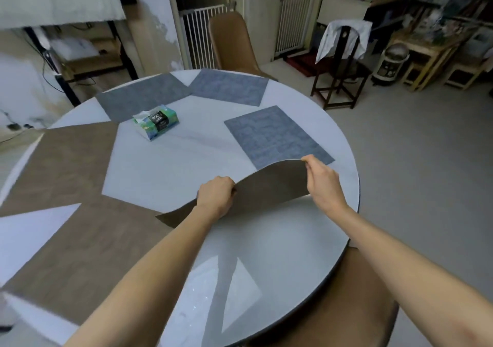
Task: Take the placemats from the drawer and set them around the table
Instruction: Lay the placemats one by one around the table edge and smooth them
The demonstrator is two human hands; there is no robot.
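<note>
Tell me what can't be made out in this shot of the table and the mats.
Head view only:
- Held mat: whether its near left corner touches the table; left hand and forearm cover it.
- Brown mats: left ends cut off by the frame edge.
- Tissue pack: label too small and blurred to read.
- Drawer: not in frame.
- Right hand: fingertips hidden behind the mat edge.

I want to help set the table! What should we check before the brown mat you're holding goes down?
1. Both hands grip the held brown mat: left hand, right hand: ok.
2. Bare spot on the table beneath it: ok.
3. Mat is flat: not ok, it bends.
4. Clear of the blue mat: cannot tell, corner overlaps in view.
5. Tissue pack out of the way: ok.
</note>
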